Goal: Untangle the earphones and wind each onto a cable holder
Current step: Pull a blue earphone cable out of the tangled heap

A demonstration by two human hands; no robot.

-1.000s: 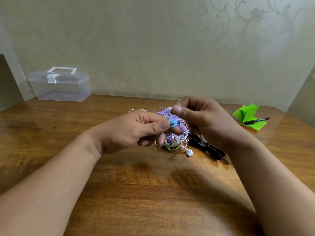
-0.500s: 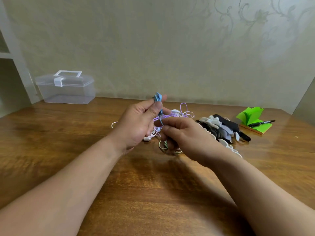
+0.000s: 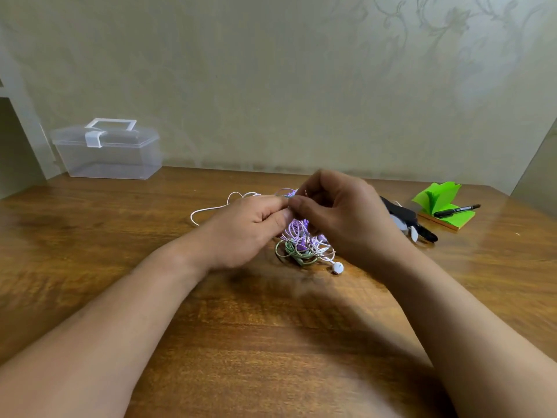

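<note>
On the wooden surface (image 3: 271, 342), a clear box (image 3: 108, 152) is set at ten o'clock. At centre, the tangled earphones (image 3: 301, 242) are pinched at their top by the left hand (image 3: 244, 233) and the right hand (image 3: 340, 215), fingers curled; cable holders (image 3: 404, 215) are seen at two o'clock.

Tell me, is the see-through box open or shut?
Shut. The clear box has its lid down flat, with the white latch folded over its front.

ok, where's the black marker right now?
Head view, far right of the table: the black marker lies on the green sticky-note pad, just right of the black and white cable holders.
</note>
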